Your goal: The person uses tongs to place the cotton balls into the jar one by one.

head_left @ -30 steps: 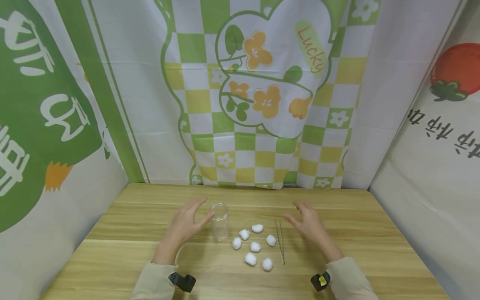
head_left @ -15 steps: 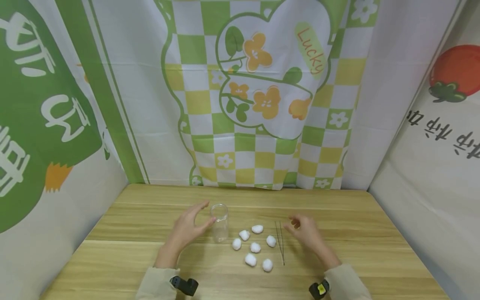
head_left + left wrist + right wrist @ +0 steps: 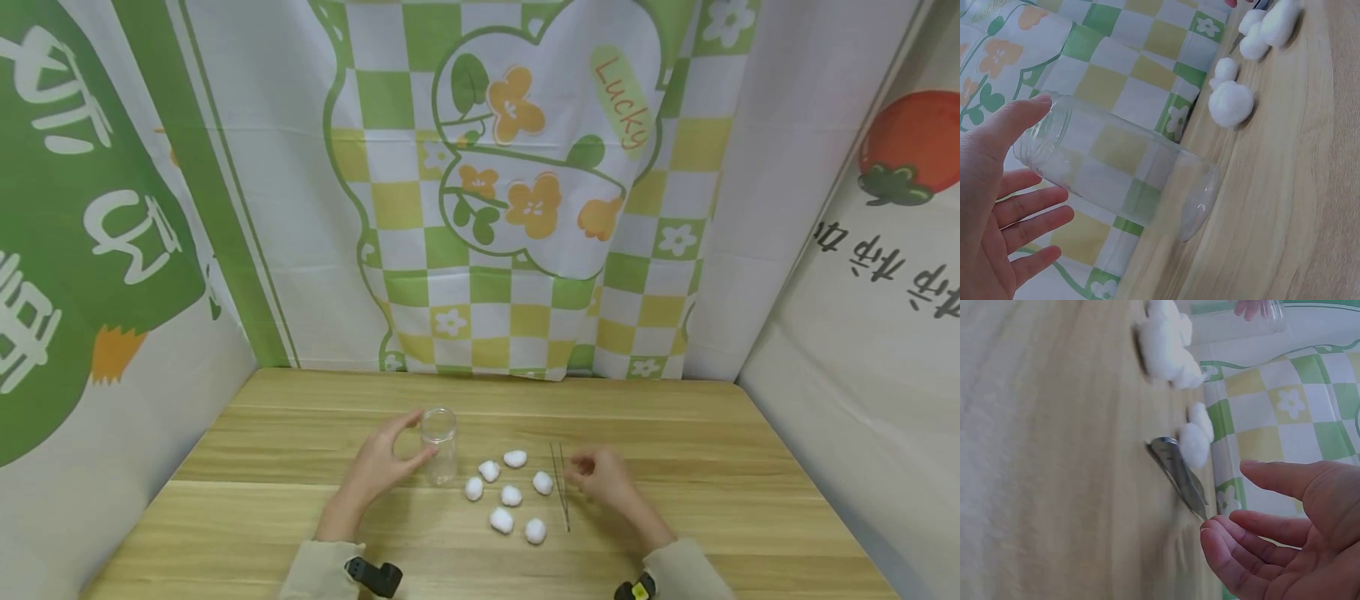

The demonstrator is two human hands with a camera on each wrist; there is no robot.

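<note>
A clear glass jar stands upright and uncapped on the wooden table. My left hand is at its left side, thumb overlapping the jar's mouth in the left wrist view, the other fingers spread loosely beside the glass. Metal tweezers lie on the table right of several white cotton balls. Just right of the tweezers, my right hand hovers with nothing in it. Its fingertips reach close to the tweezers' far end in the right wrist view, thumb held apart.
The cotton balls lie loosely grouped between jar and tweezers. Behind the table's back edge hangs a green and yellow checked curtain. Printed cloths flank the table on the left and right.
My right hand has come down and nearer toward the tweezers, its fingers curling in. My left hand has shifted slightly right, closer against the jar. The jar, cotton balls and tweezers stay in place.
</note>
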